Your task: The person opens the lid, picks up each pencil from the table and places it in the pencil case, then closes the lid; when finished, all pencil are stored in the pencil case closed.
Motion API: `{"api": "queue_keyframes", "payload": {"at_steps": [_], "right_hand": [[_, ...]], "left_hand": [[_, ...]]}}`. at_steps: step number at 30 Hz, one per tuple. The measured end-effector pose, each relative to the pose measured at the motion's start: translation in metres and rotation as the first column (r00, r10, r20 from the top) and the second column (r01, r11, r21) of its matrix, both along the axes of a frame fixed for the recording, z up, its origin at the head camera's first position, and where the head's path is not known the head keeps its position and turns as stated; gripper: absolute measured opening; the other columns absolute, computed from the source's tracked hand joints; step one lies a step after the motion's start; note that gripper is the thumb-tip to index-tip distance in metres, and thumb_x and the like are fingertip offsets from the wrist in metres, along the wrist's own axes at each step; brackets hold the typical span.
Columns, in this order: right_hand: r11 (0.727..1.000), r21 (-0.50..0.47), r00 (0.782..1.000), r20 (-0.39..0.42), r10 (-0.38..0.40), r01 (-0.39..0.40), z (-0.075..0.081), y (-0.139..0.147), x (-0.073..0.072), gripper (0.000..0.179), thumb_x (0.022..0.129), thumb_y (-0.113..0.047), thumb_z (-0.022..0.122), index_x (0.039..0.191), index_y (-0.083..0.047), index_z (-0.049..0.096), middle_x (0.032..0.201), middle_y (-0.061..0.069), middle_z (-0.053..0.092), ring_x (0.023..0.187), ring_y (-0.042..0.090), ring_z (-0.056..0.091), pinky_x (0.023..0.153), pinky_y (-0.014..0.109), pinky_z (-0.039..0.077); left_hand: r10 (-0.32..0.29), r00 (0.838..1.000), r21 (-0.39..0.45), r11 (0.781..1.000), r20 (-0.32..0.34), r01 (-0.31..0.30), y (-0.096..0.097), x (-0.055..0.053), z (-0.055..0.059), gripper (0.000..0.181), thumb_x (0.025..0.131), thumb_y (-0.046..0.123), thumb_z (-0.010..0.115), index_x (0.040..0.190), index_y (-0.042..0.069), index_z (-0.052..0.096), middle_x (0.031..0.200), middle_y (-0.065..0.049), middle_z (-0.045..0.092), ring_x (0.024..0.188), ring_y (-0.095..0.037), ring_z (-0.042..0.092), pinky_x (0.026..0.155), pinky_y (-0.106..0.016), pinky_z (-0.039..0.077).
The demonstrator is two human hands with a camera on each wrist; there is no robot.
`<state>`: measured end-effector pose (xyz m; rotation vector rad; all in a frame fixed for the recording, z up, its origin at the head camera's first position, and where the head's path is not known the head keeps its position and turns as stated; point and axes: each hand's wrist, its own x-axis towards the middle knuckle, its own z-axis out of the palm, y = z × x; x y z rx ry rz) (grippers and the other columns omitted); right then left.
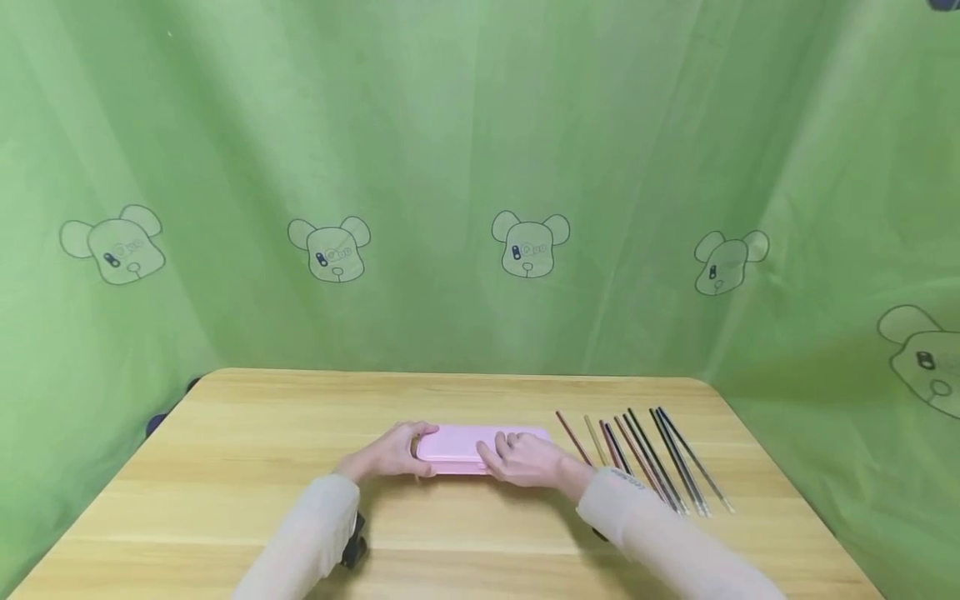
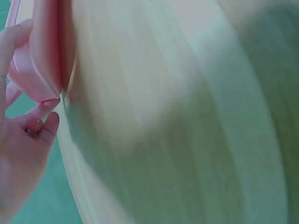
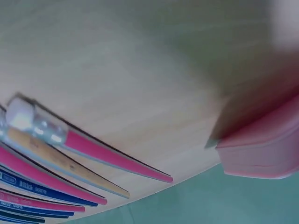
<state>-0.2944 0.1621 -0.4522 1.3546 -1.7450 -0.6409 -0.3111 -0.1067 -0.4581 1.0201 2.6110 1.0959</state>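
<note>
A pink pencil case (image 1: 457,443), its lid down, lies lengthwise across the middle of the table. My left hand (image 1: 392,451) grips its left end, thumb at the near side and fingers at the far side. In the left wrist view, that hand (image 2: 23,149) holds the corner of the case (image 2: 44,51). My right hand (image 1: 527,460) has curled fingers over the lid's right part, with the thumb at the front edge. The right wrist view shows one end of the case (image 3: 261,149), but the right hand's grip cannot be made out there.
Several pencils (image 1: 645,442) lie side by side to the right of the case, partly hidden by the right forearm. Their eraser ends (image 3: 21,114) appear close up in the right wrist view. A green curtain (image 1: 427,150) with bear-head outlines surrounds the wooden table (image 1: 450,533).
</note>
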Motion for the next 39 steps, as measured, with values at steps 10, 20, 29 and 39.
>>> {"api": "queue_keyframes", "payload": {"at_steps": [10,20,29,39], "right_hand": [[0.989,-0.12,0.99,0.119,-0.077,0.091,-0.01,0.003,0.004,0.052,0.1,-0.035,0.014,0.1,-0.002,0.053,0.082,0.009,0.059,0.063,0.017,0.058,0.05,0.023,0.052],[0.983,-0.183,0.991,0.137,-0.01,0.035,0.002,-0.006,-0.003,0.043,0.101,-0.028,0.016,0.087,-0.005,0.05,0.063,0.0,0.05,0.05,0.012,0.051,0.043,0.021,0.047],[0.934,-0.172,0.88,0.423,-0.216,0.312,0.017,0.018,0.002,0.045,0.093,-0.045,0.04,0.103,-0.007,0.059,0.092,0.006,0.066,0.08,0.02,0.065,0.075,0.033,0.055],[0.509,-0.496,0.551,0.833,0.05,0.704,0.032,0.045,-0.013,0.021,0.092,-0.016,0.053,0.107,0.0,0.055,0.085,0.012,0.063,0.071,0.023,0.061,0.064,0.034,0.054]], "left_hand": [[-0.032,0.999,-0.004,0.999,0.041,0.032,0.003,-0.008,0.001,0.07,0.065,0.018,0.077,0.122,-0.012,0.049,0.123,-0.026,0.053,0.119,-0.037,0.047,0.103,-0.047,0.034],[-0.017,0.993,0.07,0.998,0.121,0.008,-0.008,-0.005,0.009,0.07,0.071,0.018,0.072,0.129,-0.01,0.044,0.129,-0.026,0.048,0.12,-0.038,0.043,0.104,-0.053,0.029],[-0.001,1.0,0.01,1.0,0.001,0.001,-0.002,-0.004,0.005,0.087,0.064,0.024,0.08,0.133,-0.007,0.038,0.124,-0.023,0.053,0.111,-0.032,0.051,0.102,-0.05,0.034],[0.089,0.995,0.041,0.995,0.041,-0.091,0.0,0.008,-0.004,0.125,0.058,0.026,0.083,0.145,0.003,-0.003,0.124,-0.022,0.05,0.116,-0.036,0.039,0.103,-0.056,0.028]]}}
